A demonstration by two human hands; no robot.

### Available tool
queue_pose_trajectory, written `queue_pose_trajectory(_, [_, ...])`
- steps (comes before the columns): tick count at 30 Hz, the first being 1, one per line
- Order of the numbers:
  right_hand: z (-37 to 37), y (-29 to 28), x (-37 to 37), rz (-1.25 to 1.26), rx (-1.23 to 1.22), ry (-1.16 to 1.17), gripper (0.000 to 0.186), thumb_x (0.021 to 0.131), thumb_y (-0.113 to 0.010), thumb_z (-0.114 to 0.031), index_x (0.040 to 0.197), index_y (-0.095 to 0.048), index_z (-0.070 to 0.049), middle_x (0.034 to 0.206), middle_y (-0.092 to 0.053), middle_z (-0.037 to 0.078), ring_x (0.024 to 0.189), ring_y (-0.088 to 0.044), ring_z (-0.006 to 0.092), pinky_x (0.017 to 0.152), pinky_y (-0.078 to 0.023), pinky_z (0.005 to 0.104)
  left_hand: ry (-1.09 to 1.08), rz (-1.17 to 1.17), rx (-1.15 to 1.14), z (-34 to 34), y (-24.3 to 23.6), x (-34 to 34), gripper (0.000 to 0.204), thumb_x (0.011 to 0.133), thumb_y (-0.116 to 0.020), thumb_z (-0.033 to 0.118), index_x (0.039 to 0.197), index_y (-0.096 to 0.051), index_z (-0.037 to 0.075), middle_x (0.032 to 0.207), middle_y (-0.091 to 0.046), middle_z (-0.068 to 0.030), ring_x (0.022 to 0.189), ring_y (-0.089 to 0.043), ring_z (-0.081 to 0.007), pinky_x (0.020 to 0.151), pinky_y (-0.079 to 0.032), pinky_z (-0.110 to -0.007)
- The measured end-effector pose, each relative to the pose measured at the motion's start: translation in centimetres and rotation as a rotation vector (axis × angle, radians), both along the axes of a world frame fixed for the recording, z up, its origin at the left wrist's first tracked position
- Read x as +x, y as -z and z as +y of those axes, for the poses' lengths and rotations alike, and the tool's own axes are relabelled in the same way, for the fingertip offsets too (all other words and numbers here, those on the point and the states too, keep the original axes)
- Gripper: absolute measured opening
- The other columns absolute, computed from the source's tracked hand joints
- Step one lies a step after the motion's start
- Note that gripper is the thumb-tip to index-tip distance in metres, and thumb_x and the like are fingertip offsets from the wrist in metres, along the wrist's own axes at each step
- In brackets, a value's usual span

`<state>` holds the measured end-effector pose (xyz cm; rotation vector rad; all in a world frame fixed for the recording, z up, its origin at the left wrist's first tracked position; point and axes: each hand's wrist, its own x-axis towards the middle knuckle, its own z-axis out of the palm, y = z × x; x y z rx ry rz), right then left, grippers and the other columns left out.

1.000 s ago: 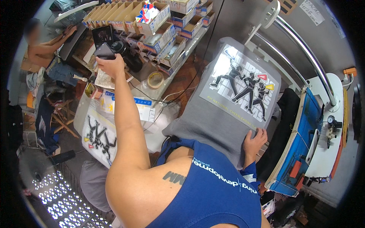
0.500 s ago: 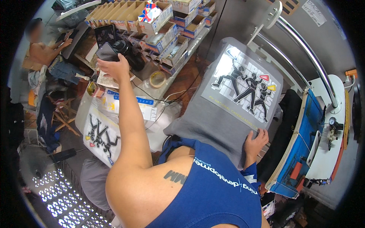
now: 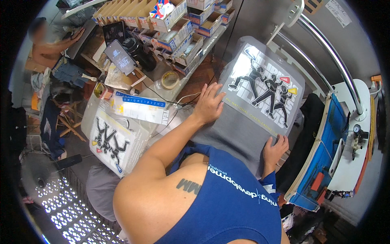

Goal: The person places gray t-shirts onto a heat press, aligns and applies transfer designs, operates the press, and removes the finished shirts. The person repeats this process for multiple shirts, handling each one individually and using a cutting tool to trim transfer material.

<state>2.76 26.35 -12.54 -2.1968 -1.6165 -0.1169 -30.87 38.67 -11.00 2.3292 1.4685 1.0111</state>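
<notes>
Keeping the spare printed sheet [image 3: 110, 141] flat on the left table makes sense; nothing touches it. Phone [image 3: 121, 57] leans by the black bottle [image 3: 140, 55], tape roll [image 3: 170, 80] sits right of that. Thin cables run from there toward the shirt's left edge; keep them out from under the cloth.

Left hand [image 3: 209, 104]: palm down, fingers loosely spread, gripping nothing I can see. It's on the left edge of the grey shirt [image 3: 233, 122], fingertips by the lower left corner of the clear film [image 3: 266, 83]. Can't tell if they touch the film.

Shirt is spread in front of the person, film on its upper part. My read: step in hand is settling cloth and film. Stroke outward with light pressure, smooth the cloth below the print, don't drag the film corners. Glare at upper left hides detail; check that corner for lift.

Right hand [image 3: 275, 150]: fingers slightly bent at the shirt's right edge, below the film. Can't tell if it pinches cloth. Match the left's tension so the print stays square.

Far right, blue frame [image 3: 312, 156] stands apart; keep sleeve clear.
</notes>
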Motion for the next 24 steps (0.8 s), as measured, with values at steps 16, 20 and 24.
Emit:
queue_pose_trajectory(16, [0.1, -0.3, 0.1, 0.014, -0.001, 0.009, 0.048, 0.087, -0.070, -0.027, 0.124, -0.057, 0.000, 0.136, -0.047, 0.026, 0.130, -0.040, 0.0446, 0.110, -0.034, 0.0530, 0.060, 0.098, -0.012, 0.1, 1.5, 0.1, 0.037, 0.082, -0.065, 0.011, 0.118, -0.065, 0.001, 0.132, -0.060, -0.0172, 0.131, -0.048, -0.0408, 0.111, -0.037, -0.054])
queue_pose_trajectory(20, [-0.1, -0.4, 0.4, 0.095, 0.044, -0.011, 0.050, 0.087, -0.071, -0.028, 0.125, -0.056, 0.001, 0.136, -0.048, 0.025, 0.130, -0.040, 0.0444, 0.111, -0.034, 0.0529, 0.061, 0.079, -0.035, 0.3, 1.6, 0.5, 0.037, 0.083, -0.064, 0.011, 0.119, -0.065, 0.002, 0.135, -0.059, -0.0151, 0.133, -0.047, -0.0412, 0.112, -0.035, -0.056])
queue_pose_trajectory(24, [-0.2, -0.6, 0.3, 0.086, 0.049, -0.008, 0.051, 0.086, -0.071, -0.027, 0.126, -0.056, 0.001, 0.136, -0.047, 0.025, 0.129, -0.040, 0.0441, 0.111, -0.034, 0.0528, 0.071, 0.089, -0.023, 0.2, 1.5, 0.6, 0.038, 0.082, -0.064, 0.010, 0.119, -0.065, 0.002, 0.134, -0.059, -0.0157, 0.132, -0.047, -0.0417, 0.112, -0.035, -0.055])
